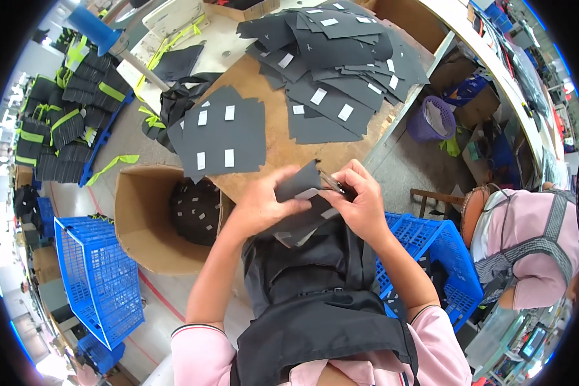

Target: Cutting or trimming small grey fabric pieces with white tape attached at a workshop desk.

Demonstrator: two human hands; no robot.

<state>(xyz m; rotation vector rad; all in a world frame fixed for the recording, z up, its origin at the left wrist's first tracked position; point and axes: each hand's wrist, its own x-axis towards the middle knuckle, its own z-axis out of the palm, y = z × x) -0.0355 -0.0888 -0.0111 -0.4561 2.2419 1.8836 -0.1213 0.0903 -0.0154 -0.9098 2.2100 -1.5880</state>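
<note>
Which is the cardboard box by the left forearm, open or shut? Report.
Open: the cardboard box has its mouth uncovered, and dark pieces with white patches show inside.

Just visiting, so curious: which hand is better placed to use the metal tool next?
Probably the right hand: it holds the metal tool by the dark piece, which the left hand grips.

Factory workshop, handling cut pieces in quantity. Brown worktable: bears heaped dark grey cut panels with white tabs. Black bundles, many, tied with neon-yellow strips: lie stacked on a blue pallet. Open cardboard carton: contains dark, white-tabbed pieces. Lattice-sided blue plastic crates, left and right. Red floor line: runs across pale flooring. Co-worker, pink shirt, checked apron straps: occupies the right side.
</note>
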